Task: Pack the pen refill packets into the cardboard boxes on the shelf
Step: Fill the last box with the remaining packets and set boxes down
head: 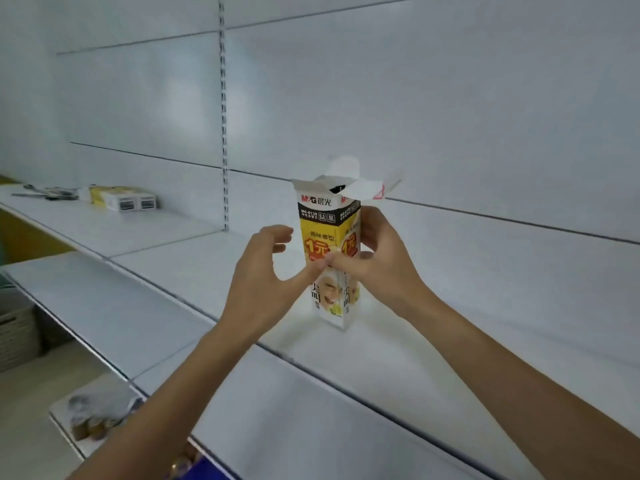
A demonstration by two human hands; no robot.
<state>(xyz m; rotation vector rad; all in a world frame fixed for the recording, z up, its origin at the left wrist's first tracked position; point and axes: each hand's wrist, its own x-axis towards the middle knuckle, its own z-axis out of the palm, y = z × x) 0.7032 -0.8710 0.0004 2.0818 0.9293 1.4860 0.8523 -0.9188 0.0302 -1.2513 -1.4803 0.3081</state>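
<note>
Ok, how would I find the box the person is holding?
Find the long white shelf. Near its middle stands a tall yellow, black and white box, gripped by the right hand. Unlike the flat boxes far left, it stands upright with open top flaps.

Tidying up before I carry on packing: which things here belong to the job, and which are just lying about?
Job: upright open-topped refill box, held by right hand, left hand touching it; white shelf; probably the stacked boxes far left.
Lying about: dark tools, woven basket, plastic bag.
</note>
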